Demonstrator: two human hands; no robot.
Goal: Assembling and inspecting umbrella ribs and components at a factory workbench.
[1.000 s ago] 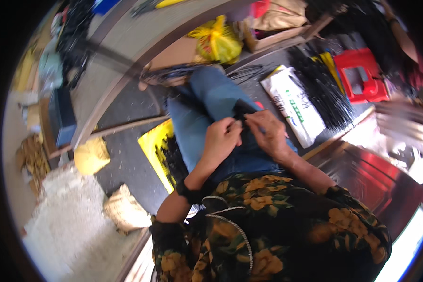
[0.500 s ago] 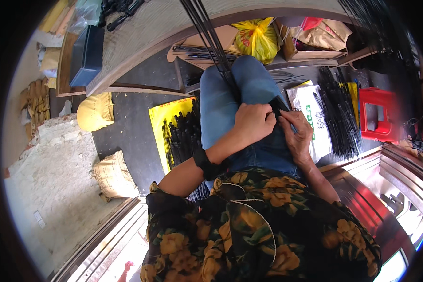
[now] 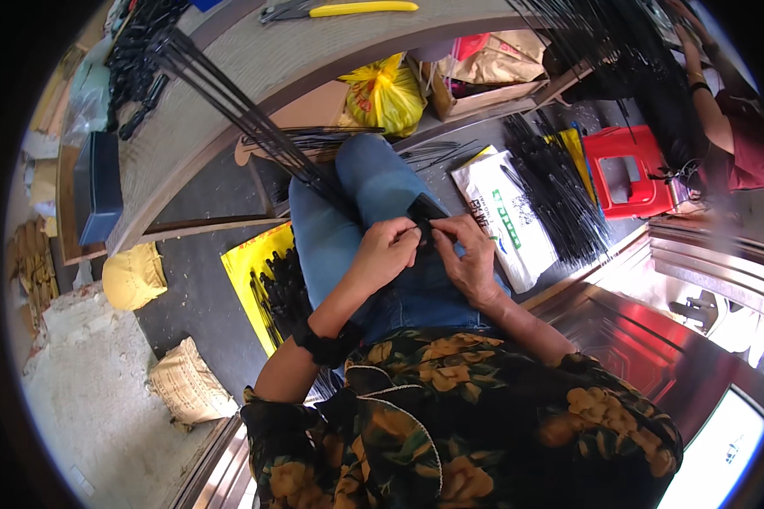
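Above my lap, both hands are close together with fingers bent. My left hand (image 3: 389, 253) is closed with its thumb side up, and what lies inside it is hidden. My right hand (image 3: 467, 254) pinches at a small black piece (image 3: 424, 233) between the two hands. A flat black object (image 3: 428, 206) shows just beyond the fingertips, partly covered by them; its kind is unclear. A bundle of long thin black rods (image 3: 259, 123) leans from my thighs across the edge of the wooden workbench (image 3: 221, 89).
Dark rods lie on a yellow sheet (image 3: 238, 254) at left and beside a white printed bag (image 3: 505, 220) at right. Beyond are a red stool (image 3: 624, 170), a yellow plastic bag (image 3: 386, 93) and yellow-handled pliers (image 3: 361, 8). Another person's arm (image 3: 709, 102) is at far right.
My view has turned, so the scene sits further left and the pliers and the other person show more. Both hands remain together above my lap, fingers slightly shifted.
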